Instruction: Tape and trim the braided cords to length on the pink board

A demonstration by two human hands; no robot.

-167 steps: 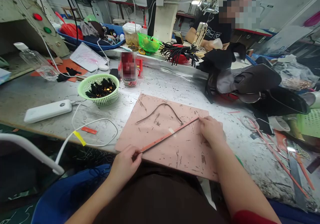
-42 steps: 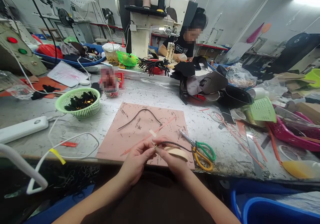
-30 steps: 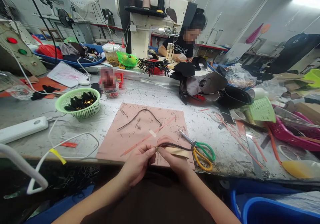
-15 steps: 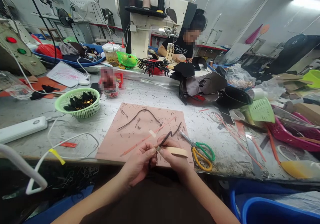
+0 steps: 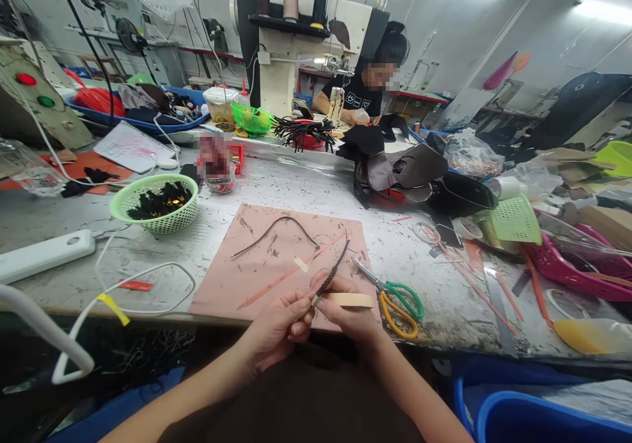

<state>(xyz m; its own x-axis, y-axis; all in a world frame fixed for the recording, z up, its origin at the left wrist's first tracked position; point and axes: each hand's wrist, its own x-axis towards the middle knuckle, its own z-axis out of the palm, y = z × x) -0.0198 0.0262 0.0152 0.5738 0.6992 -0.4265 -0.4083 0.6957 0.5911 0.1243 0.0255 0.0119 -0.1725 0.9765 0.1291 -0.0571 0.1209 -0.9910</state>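
Observation:
My left hand [image 5: 280, 328] and my right hand [image 5: 345, 308] meet at the near edge of a pink mat [image 5: 257, 278]. Both pinch a thin dark cord [image 5: 332, 272] whose free end points up and away. My right hand also holds a beige strip of tape [image 5: 348, 299] that sticks out to the right. On the mat lie a curved dark cord [image 5: 281, 226] and a long orange strip [image 5: 291, 270]. Scissors with green and yellow handles [image 5: 395, 295] lie just right of my right hand.
A green basket of black pieces [image 5: 155, 205] and a white power bank [image 5: 44, 253] with a cable sit at the left. Dark leather pieces [image 5: 409, 170], a pink tray [image 5: 577, 268] and clutter fill the right. A person sits at a sewing machine [image 5: 296, 41] beyond the table.
The dark cord has swung from lying sideways across my right hand to pointing up and away. My hands have stayed together at the mat's near edge.

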